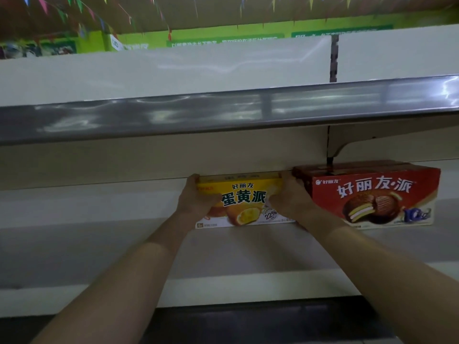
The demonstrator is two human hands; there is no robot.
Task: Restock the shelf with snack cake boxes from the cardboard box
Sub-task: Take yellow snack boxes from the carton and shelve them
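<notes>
Your two hands hold a yellow egg-yolk pie box standing upright on the middle shelf, its printed face turned toward you. Your left hand grasps the box's left end, fingers curled round the upper left corner and the palm against the side. Your right hand grasps the right end, fingers wrapped over the upper right corner and partly covering the front print. The box sits deep on the shelf, close to the back panel, though you cannot tell whether it touches that panel. Just right of the yellow box, and touching or nearly touching it behind your right hand, stands a larger red chocolate pie box, also upright and face forward; at least one more of the same kind shows behind it. Above the yellow box runs the grey front rail of the upper shelf, and a white bracket sits under that shelf, up and to the right of the yellow box. Far above, beyond the shelving, hang coloured pennant flags before a green wall sign. The cardboard box is out of view.
</notes>
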